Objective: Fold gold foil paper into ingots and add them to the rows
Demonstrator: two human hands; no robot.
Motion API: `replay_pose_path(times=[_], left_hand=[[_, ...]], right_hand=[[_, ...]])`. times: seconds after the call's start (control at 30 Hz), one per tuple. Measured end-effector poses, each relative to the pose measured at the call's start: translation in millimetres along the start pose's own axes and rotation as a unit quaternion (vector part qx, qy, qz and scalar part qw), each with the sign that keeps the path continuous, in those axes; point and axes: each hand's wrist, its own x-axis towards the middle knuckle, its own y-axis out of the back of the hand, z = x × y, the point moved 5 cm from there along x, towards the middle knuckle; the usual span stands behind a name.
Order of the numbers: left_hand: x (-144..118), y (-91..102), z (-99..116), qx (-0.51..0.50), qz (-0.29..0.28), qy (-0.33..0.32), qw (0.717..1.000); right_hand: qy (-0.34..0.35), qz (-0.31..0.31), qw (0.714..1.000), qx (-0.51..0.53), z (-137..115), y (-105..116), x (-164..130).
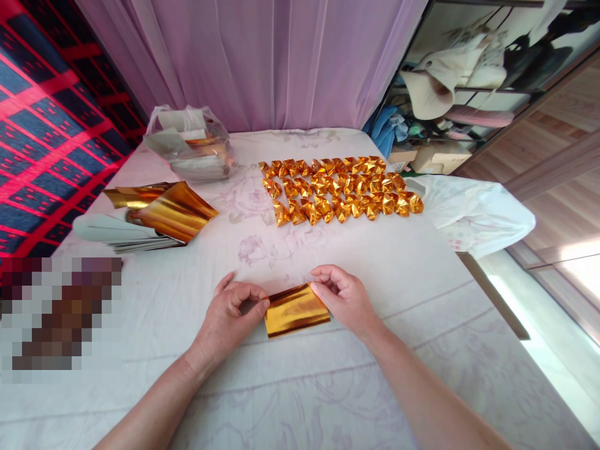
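A rectangle of shiny gold foil paper [297, 310] is held just over the white floral tablecloth [300, 387]. My left hand [237, 312] pinches its upper left corner between thumb and forefinger. At the upper right corner, my right hand [343, 299] has thumb and forefinger closed on the edge. The sheet's lower edge hangs free of both hands. Beyond them, folded gold foil pieces [344, 190] stand in three rows. To the left lies a loose stack of gold foil sheets [178, 212] with pale grey undersides.
A clear plastic bag [190, 144] of more sheets sits at the back left. Against the right table edge rests a whitish plastic bag [478, 212]. A purple curtain [253, 62] hangs behind, and a shelf with a cap [434, 81] stands at right. One patch at left is pixelated.
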Motion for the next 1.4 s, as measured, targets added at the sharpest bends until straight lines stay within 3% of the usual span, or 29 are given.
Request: replay_pose_path(times=[1.1, 1.4], left_hand=[[-0.5, -1.9, -2.6, 0.008, 0.015, -0.005, 1.000], [-1.2, -1.4, -1.9, 0.027, 0.054, -0.015, 0.998]], right_hand=[[0.019, -0.005, 0.999, -0.037, -0.4, 1.2, -0.6], [0.072, 0.017, 0.991, -0.112, -6.0, -2.8, -3.7]])
